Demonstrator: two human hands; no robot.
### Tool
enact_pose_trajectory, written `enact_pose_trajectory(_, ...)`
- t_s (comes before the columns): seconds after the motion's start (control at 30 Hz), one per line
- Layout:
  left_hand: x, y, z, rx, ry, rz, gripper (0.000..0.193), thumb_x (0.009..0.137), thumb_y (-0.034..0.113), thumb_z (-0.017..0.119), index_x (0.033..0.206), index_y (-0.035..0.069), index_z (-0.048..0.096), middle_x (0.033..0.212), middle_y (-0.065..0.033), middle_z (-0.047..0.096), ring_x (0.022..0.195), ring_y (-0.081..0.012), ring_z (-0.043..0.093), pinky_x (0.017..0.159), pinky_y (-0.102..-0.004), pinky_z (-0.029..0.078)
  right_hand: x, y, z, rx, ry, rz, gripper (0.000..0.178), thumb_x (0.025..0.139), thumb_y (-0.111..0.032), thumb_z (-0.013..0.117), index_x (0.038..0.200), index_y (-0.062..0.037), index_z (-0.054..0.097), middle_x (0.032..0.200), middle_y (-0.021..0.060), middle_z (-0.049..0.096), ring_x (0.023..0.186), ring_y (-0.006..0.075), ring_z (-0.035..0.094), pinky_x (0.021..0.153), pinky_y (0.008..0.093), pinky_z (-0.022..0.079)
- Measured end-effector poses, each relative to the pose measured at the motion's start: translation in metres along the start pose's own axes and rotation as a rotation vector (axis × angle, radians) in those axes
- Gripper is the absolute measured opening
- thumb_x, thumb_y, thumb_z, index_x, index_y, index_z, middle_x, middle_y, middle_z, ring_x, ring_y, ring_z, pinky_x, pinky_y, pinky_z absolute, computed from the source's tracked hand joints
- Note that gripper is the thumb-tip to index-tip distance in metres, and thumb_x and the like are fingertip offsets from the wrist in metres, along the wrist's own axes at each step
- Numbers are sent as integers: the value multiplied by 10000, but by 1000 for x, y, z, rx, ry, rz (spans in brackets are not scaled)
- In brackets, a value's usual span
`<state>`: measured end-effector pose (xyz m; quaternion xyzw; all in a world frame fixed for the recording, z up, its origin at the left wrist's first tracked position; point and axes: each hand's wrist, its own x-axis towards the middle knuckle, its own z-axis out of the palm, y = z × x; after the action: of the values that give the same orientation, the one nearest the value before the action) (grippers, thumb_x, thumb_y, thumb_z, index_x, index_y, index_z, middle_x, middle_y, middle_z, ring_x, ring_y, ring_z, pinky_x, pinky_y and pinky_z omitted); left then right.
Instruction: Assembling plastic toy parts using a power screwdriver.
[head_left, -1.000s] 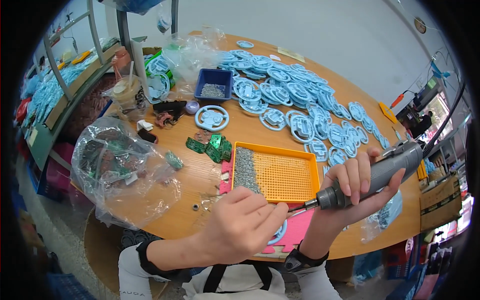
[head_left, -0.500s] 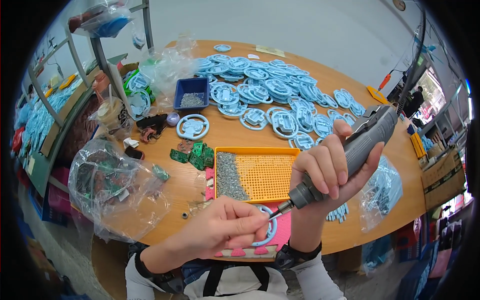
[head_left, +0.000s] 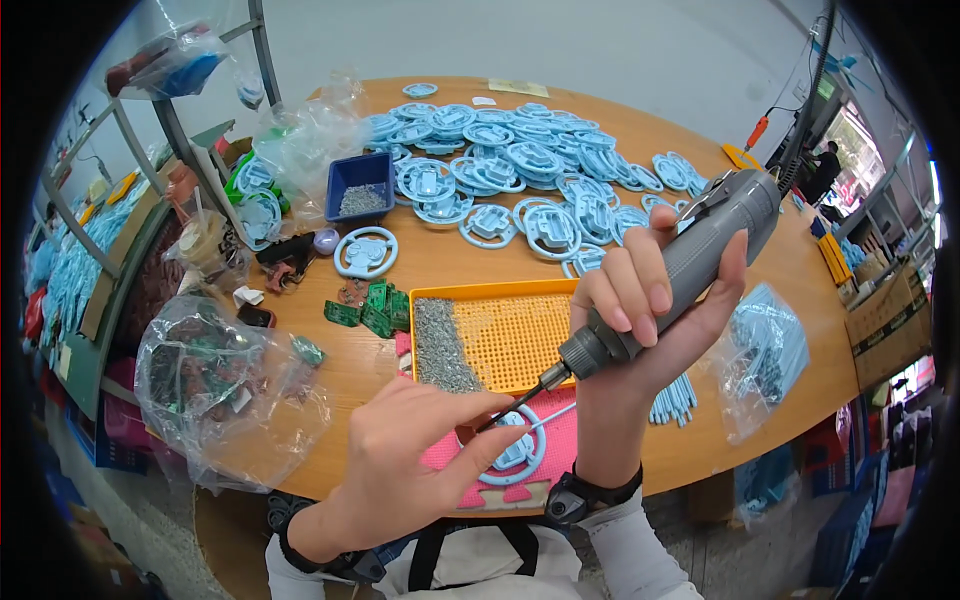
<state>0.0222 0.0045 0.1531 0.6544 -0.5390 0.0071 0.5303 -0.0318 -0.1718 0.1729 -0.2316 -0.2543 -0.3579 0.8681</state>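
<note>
The left hand (head_left: 415, 460) lies nearest, fingers pinched on a light-blue steering-wheel part (head_left: 520, 450) resting on the pink mat (head_left: 560, 440); the right hand (head_left: 650, 320) is clenched around the grey electric screwdriver (head_left: 680, 270); its long axis runs diagonally, bit pointing down-left onto the part, cable end up-right; compared with the earlier frame, the tool is tilted more steeply and sits closer to the camera; beyond lies the orange screw tray (head_left: 520, 340), then loose blue wheel parts (head_left: 530, 170) across the wooden table (head_left: 660, 130).

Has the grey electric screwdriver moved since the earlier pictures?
Yes. The grey electric screwdriver now stands steeper beside the orange tray, its tip nearer the blue wheel part.
</note>
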Motion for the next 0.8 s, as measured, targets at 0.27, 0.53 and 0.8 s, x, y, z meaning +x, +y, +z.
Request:
enact_pose_trajectory(0.27, -4, 8, 6, 391, 54, 151, 154, 691, 34, 727, 818, 35, 640, 605, -47, 577, 529, -206, 541, 547, -302, 383, 0, -1, -2, -7, -11, 6, 488, 914, -424, 468, 1020, 52, 482, 567, 19, 420, 415, 90, 422, 451, 242, 397)
enact_pose_trajectory(0.53, -13, 12, -1, -163, -76, -209, 47, 754, -43, 627, 771, -13, 660, 595, -57, 613, 505, -122, 536, 546, -267, 386, 6, -16, -8, 127, 51, 16, 438, 879, -348, 558, 993, 65, 465, 568, 6, 445, 425, 96, 458, 446, 239, 435)
enact_pose_trajectory(0.8, -1, 34, 0, -402, 92, -219, 36, 731, -16, 691, 757, 3, 675, 535, -22, 597, 437, -76, 533, 481, -207, 398, 26, -16, 30, 391, 111, -8, 256, 857, -152, 541, 961, 31, 396, 556, 2, 451, 425, 110, 489, 440, 225, 500)
